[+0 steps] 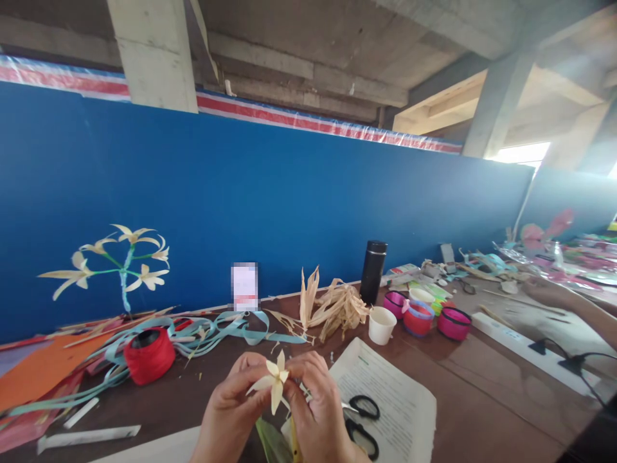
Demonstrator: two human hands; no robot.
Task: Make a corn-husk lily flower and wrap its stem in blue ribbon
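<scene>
Flower (276,381) with pale petals is pinched above the near bench (482,402) between left hand (236,391) and right hand (315,395); its base is best gripped lightly, petals left uncreased. Scissors (357,412) are placed just right, on paper (405,399); petal spread can be compared with the flower spray (124,273), far left.

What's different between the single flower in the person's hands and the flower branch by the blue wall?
The single flower is one bloom; the flower branch carries several. The single flower is held by the left hand and right hand, while the flower branch stands upright before the blue wall. Both have pale, pointed petals.
</scene>
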